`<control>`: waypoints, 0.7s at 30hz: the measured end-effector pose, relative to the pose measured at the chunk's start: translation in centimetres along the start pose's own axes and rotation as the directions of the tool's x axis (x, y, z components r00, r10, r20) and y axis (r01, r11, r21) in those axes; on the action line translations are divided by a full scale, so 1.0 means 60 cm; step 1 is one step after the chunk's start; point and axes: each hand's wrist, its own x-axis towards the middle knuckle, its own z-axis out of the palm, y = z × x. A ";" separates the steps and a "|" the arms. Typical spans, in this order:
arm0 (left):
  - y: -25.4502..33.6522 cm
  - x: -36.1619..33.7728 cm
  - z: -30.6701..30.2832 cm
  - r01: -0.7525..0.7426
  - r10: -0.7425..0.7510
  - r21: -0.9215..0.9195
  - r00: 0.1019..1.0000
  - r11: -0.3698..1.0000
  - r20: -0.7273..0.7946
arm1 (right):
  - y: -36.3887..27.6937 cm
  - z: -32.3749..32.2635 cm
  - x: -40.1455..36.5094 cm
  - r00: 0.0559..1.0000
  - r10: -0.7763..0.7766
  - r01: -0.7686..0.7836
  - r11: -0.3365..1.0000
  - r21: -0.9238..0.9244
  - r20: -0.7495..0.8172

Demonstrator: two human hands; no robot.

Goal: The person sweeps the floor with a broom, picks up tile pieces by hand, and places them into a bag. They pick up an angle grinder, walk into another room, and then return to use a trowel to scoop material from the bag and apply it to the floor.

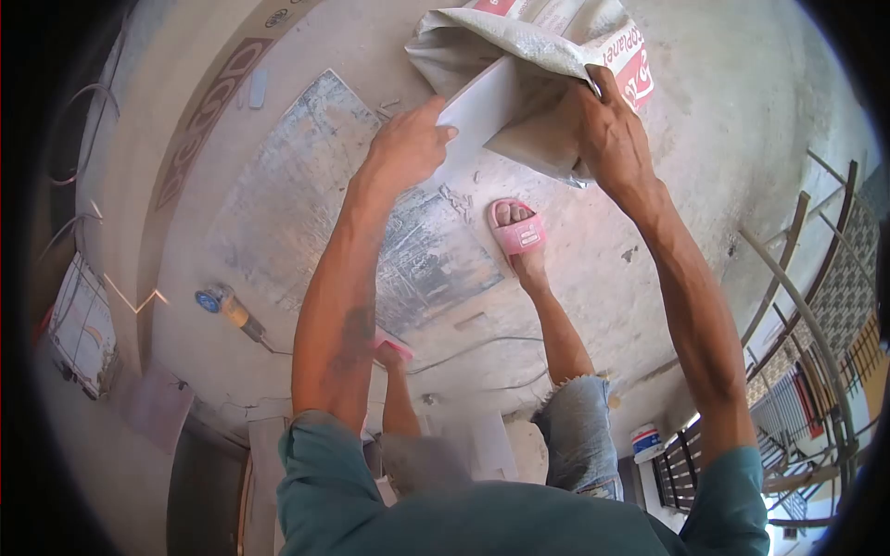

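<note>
A woven sack with red and white print lies at the top middle, its mouth facing me. My right hand is closed on the sack's rim at the right side and lifts it. A flat white panel sits partly inside the sack's mouth, its far end hidden. My left hand is closed on the panel's near left edge, thumb on top. Below both hands lies a worn, paint-scuffed board on the floor.
A yellow and black angle grinder lies on the floor at the left, its cord running past my feet. My foot wears a pink slipper. A metal railing stands at the right, and a white tub is at the lower right.
</note>
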 end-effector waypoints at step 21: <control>-0.450 -0.009 -0.132 0.658 -0.579 -0.081 0.588 0.748 -0.565 | -0.072 0.012 0.036 0.917 0.378 -0.389 0.918 -0.080 -0.126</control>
